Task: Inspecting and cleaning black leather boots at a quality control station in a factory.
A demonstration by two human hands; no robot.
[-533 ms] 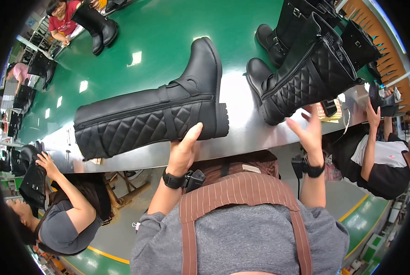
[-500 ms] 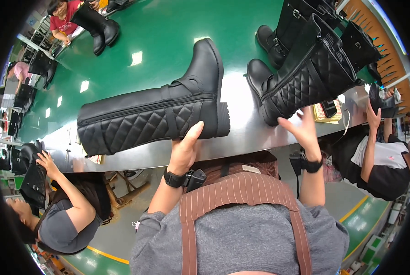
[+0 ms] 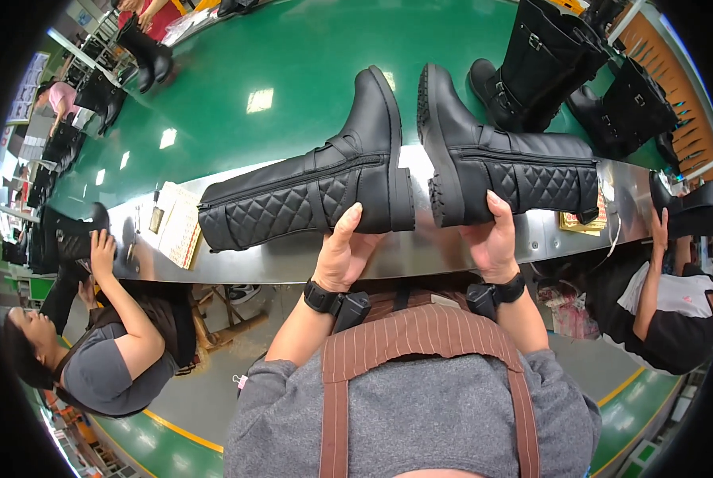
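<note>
Two black quilted tall boots lie on their sides in my hands, soles facing each other with a narrow gap between. My left hand [image 3: 346,251] grips the left boot [image 3: 285,203] near the heel, thumb on top and fingers underneath. The right boot [image 3: 523,171] rests in my right hand [image 3: 490,243], whose thumb presses by its ankle and whose other fingers are partly hidden below. Both boots show a long side zipper and an ankle strap, with toes pointing away from me.
A metal ledge [image 3: 293,272] edges the green table [image 3: 293,119]. More black boots [image 3: 543,68] stand at the far right. Papers [image 3: 183,223] lie at the left, a yellow stack [image 3: 583,221] at the right. Co-workers handle boots on both sides, one person [image 3: 113,354] close at left.
My right hand has taken hold of the right boot, which went from standing tilted to lying sideways beside the left one. The left boot has shifted a little to the right.
</note>
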